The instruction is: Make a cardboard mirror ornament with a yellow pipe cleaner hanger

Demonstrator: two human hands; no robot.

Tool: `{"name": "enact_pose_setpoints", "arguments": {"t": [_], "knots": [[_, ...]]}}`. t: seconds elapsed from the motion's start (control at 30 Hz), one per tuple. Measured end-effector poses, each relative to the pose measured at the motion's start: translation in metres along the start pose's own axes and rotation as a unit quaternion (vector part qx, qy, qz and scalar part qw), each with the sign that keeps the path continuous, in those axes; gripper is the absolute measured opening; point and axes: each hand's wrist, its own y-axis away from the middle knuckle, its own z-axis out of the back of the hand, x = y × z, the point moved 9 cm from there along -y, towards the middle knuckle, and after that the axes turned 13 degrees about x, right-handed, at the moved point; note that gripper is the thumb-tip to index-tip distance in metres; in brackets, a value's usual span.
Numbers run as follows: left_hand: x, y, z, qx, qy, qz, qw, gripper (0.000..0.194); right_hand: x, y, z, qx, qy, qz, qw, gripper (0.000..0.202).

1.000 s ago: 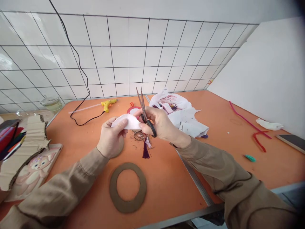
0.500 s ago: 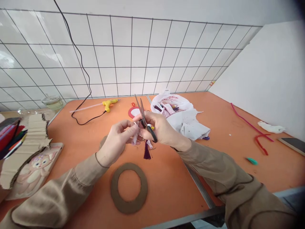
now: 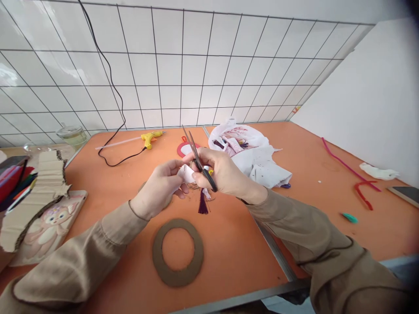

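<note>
My right hand (image 3: 225,172) is closed round a pair of black-handled scissors (image 3: 203,172), whose narrow blades point up and away to the left. Between the fingers of my left hand (image 3: 160,185) is a small white piece (image 3: 186,173), thin like paper or cloth; its far part lies close to my right fingers. Beneath the hands, a dark purple tassel (image 3: 203,203) lies on the table. Nearer to me is a flat brown cardboard ring (image 3: 157,253). Behind the scissors, a red-rimmed round piece (image 3: 183,150) with a white middle is partly hidden.
A yellow glue gun (image 3: 149,139) with its black cord lies at the back left. Behind my right hand sits a white plastic bag (image 3: 258,139) of craft bits. Torn cardboard (image 3: 49,179) and markers are at left; red pipe cleaners (image 3: 358,192) and a green piece (image 3: 350,217) at right.
The white piece has turned and now shows a broader face between my hands. The scissors stay in my right hand, their blades closer together. The whole view has shifted slightly.
</note>
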Motion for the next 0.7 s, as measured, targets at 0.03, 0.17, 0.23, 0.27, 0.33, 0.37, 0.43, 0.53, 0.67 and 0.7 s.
{"name": "enact_pose_setpoints", "arguments": {"t": [0.03,0.17,0.23,0.27,0.33,0.37,0.43,0.53,0.67,0.7], "knots": [[0.002,-0.001,0.000,0.004,0.015,-0.004,1.000,0.027,-0.002,0.000,0.001,-0.002,0.001,-0.009,1.000,0.032],[0.005,-0.001,-0.005,0.033,0.041,-0.017,0.998,0.017,-0.002,0.001,0.003,-0.001,0.015,-0.021,1.000,0.035],[0.005,-0.001,-0.007,0.049,0.033,-0.013,0.998,0.026,-0.001,0.001,0.002,0.004,0.022,-0.021,1.000,0.036],[0.006,-0.001,-0.007,0.056,0.030,-0.009,0.998,0.030,0.000,0.001,0.002,0.003,0.024,-0.018,1.000,0.037],[0.007,-0.001,-0.008,0.070,0.030,0.002,0.997,0.036,0.002,0.002,0.003,-0.003,0.024,-0.011,1.000,0.036],[0.007,-0.002,-0.008,0.075,0.029,0.006,0.997,0.038,0.003,0.002,0.003,-0.006,0.022,-0.009,1.000,0.034],[0.004,-0.003,-0.007,0.071,0.022,0.000,0.997,0.040,0.003,0.002,0.004,-0.014,0.012,-0.008,1.000,0.031],[-0.008,-0.002,-0.001,0.029,0.009,-0.047,0.998,0.037,0.000,0.003,0.008,-0.032,-0.026,-0.013,0.999,0.032],[-0.019,0.002,0.002,-0.004,0.014,-0.102,0.995,0.027,-0.003,0.002,0.005,-0.008,-0.069,-0.008,0.998,0.046],[-0.020,0.002,0.002,-0.008,0.017,-0.111,0.994,0.025,-0.003,0.002,0.003,-0.002,-0.071,-0.006,0.997,0.047]]}}
